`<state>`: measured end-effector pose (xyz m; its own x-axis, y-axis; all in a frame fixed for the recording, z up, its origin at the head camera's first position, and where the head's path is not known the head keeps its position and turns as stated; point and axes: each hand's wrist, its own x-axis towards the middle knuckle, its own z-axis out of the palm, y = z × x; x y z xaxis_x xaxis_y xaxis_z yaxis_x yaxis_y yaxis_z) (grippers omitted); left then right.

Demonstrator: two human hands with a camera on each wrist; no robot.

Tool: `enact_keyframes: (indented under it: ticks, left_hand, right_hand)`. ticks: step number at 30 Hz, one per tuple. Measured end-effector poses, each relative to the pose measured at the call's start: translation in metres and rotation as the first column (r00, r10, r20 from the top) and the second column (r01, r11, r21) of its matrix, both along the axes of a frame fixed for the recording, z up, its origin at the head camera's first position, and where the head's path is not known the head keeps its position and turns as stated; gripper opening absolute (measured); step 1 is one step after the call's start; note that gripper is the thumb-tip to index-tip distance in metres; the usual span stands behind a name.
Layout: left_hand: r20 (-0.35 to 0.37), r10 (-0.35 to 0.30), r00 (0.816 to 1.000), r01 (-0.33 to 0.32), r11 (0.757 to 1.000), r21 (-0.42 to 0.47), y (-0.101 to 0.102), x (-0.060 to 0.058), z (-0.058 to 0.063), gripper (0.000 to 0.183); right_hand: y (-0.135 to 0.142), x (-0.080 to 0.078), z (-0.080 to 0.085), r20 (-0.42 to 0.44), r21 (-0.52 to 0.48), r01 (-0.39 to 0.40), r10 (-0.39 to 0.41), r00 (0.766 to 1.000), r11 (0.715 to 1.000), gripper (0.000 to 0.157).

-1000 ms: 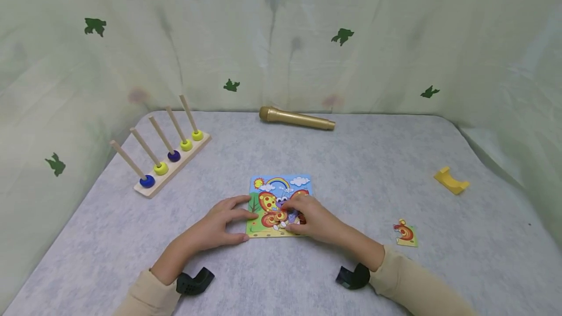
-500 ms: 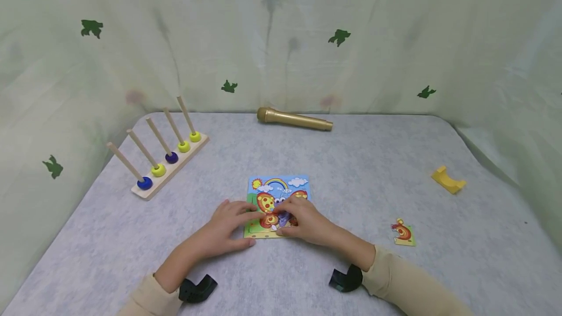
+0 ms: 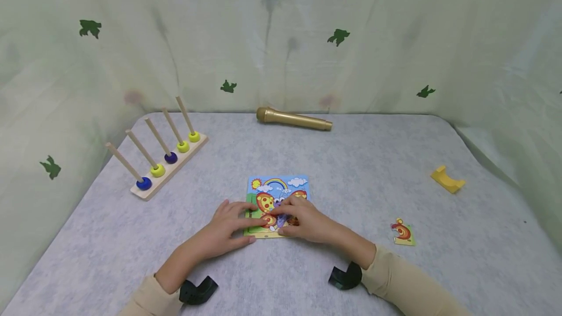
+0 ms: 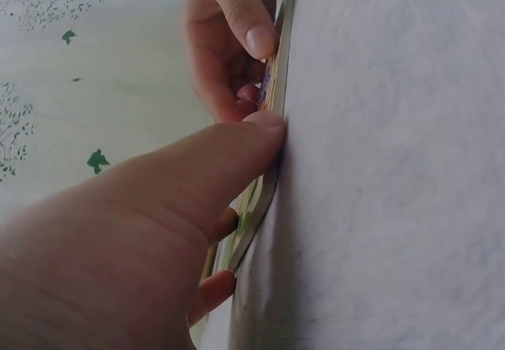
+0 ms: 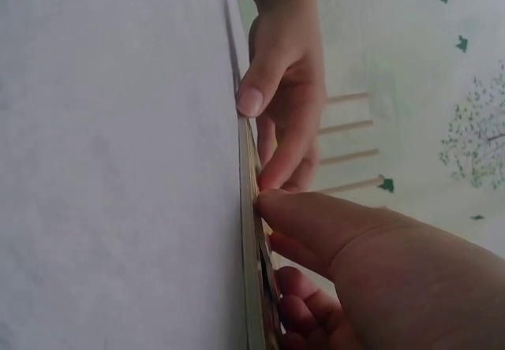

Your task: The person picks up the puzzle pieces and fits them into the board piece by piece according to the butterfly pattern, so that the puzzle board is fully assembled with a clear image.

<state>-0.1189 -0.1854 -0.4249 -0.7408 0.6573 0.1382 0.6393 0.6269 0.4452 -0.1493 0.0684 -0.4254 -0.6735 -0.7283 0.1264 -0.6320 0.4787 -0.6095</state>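
A butterfly jigsaw puzzle in a flat tray lies at the middle of the table. My left hand rests at its left side, fingers stretched over the picture and thumb on the near edge. From the right, my right hand pinches a puzzle piece low in the picture, its fingers bent over the piece and hiding much of it. In the right wrist view, a dark gap shows under a slightly raised part beside the right thumb. Another puzzle piece with a red-orange swirl lies apart on the right.
A wooden peg stand with blue and yellow rings stands at the left. A gold toy microphone lies along the back edge. On the right is a yellow curved block. A patterned curtain hangs behind the table.
My right hand has shifted slightly left over the puzzle. The left hand's fingers have reached further onto the picture, toward the right hand. The loose piece stays on the table.
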Motion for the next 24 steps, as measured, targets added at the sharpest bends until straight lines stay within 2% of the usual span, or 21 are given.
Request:
enact_keyframes:
  ticks: [7,10,18,24]
  left_hand:
    - [-0.011,0.003,1.000,-0.003,1.000,0.011,0.0000,-0.0004,-0.0014,0.037]
    - [-0.022,-0.001,1.000,0.002,1.000,0.017,-0.0001,-0.0004,-0.0023,0.037]
    - [0.010,0.005,1.000,-0.005,1.000,0.002,-0.0006,-0.0001,-0.0005,0.038]
    - [0.006,0.002,1.000,-0.002,1.000,0.004,0.0001,-0.0004,-0.0011,0.038]
  right_hand:
    - [0.0082,-0.0069,0.0020,0.055,0.028,-0.099,0.098,0.994,0.995,0.044]
    - [0.0093,-0.0077,0.0033,0.051,0.033,-0.125,0.123,0.991,0.992,0.043]
    - [0.0083,-0.0067,0.0060,0.042,0.051,-0.135,0.133,0.990,0.990,0.043]
    - [0.0083,-0.0055,0.0075,0.073,0.069,-0.122,0.117,0.990,0.990,0.043]
